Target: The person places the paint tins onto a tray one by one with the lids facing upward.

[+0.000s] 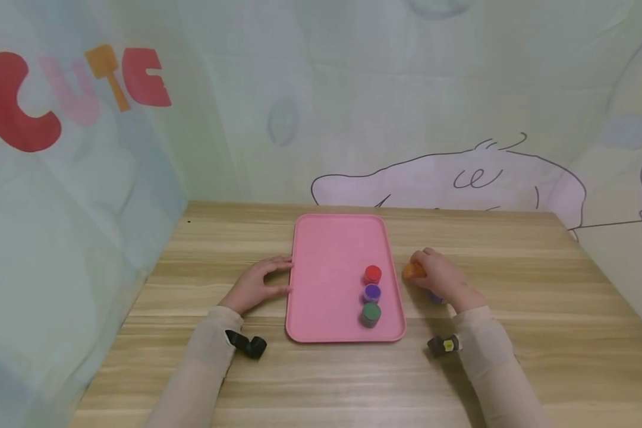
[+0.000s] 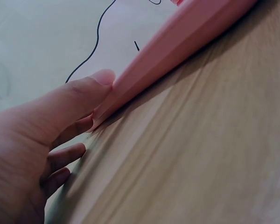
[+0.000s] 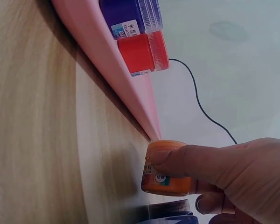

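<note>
My right hand (image 1: 440, 276) pinches an orange paint jar (image 3: 165, 179) between thumb and fingers, just right of the pink tray (image 1: 334, 249). In the right wrist view the jar is tilted and seems raised off the table. Thumb and fingertips of my left hand (image 1: 259, 284) touch the tray's left edge, the fingers loosely spread. Along the tray's right side stand a red jar (image 1: 373, 274), a purple jar (image 1: 371, 293) and a green jar (image 1: 371, 315) in a row. Partly hidden beneath my right hand is a blue jar (image 1: 437, 297).
The wood-grain table (image 1: 321, 380) carries the tray near its middle. Behind it hangs a printed cloth backdrop (image 1: 246, 119), which also runs along the left side. A small black camera is strapped to each wrist.
</note>
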The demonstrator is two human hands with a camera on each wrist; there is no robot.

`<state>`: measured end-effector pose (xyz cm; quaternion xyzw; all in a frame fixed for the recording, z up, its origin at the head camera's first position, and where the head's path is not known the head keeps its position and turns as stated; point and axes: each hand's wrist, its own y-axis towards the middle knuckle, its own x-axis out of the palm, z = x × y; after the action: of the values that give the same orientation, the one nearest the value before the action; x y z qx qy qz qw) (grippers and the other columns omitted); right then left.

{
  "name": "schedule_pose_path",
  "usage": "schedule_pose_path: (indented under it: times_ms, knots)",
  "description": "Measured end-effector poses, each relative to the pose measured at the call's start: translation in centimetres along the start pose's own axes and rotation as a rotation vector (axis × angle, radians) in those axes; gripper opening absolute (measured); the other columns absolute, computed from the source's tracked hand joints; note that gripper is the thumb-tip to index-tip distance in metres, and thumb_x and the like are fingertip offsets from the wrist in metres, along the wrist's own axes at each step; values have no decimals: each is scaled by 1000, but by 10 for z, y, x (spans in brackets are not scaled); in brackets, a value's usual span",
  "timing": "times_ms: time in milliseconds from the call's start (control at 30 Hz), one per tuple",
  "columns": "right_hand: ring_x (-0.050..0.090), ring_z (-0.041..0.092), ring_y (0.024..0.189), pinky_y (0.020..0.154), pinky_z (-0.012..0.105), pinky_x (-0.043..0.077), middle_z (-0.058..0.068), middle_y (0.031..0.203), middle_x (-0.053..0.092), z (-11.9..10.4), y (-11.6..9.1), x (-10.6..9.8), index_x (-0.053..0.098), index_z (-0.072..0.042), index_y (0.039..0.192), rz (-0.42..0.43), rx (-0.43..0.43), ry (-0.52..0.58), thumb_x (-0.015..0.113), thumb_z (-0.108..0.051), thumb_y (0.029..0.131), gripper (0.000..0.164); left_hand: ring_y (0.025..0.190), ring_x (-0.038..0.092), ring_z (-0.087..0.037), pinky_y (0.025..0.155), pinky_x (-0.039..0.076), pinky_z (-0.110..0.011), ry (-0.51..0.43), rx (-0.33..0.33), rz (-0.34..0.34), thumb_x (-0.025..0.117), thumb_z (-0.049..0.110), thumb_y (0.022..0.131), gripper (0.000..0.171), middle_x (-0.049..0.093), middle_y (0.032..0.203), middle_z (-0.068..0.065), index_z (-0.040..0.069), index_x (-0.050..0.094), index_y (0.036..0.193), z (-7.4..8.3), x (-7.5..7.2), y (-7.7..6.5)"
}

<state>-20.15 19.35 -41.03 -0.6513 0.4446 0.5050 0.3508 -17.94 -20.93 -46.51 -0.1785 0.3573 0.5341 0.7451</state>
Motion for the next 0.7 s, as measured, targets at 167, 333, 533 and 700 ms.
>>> schedule_pose_path:
  times_ms: [167,333,533,700]
  knots:
    - [61,26,85,79,45,57,13,100,63,0,0,-1,63,-1,112,4,-2,14,76,-20,82,38,140,39,-30,117,31,-51,7,-8,1,75,36,83,57,50,146,-3,15,59,133,0,0,0]
    - [60,24,82,78,45,56,12,98,63,0,-1,-2,63,-1,109,27,-5,32,75,-23,83,36,139,40,-31,116,32,-52,10,1,1,75,36,83,57,50,146,-5,14,59,133,0,0,1]
    - [59,23,81,75,42,55,12,96,65,1,0,-3,63,-1,109,37,-5,49,75,-24,82,37,137,42,-33,115,33,-53,11,14,10,75,36,82,58,50,145,-7,13,59,133,2,0,0]
    - [59,21,81,74,39,56,10,94,64,1,2,-2,62,-1,111,21,15,89,75,-22,83,37,137,42,-33,115,33,-53,12,12,12,74,36,83,57,50,145,-7,13,59,133,2,0,0]
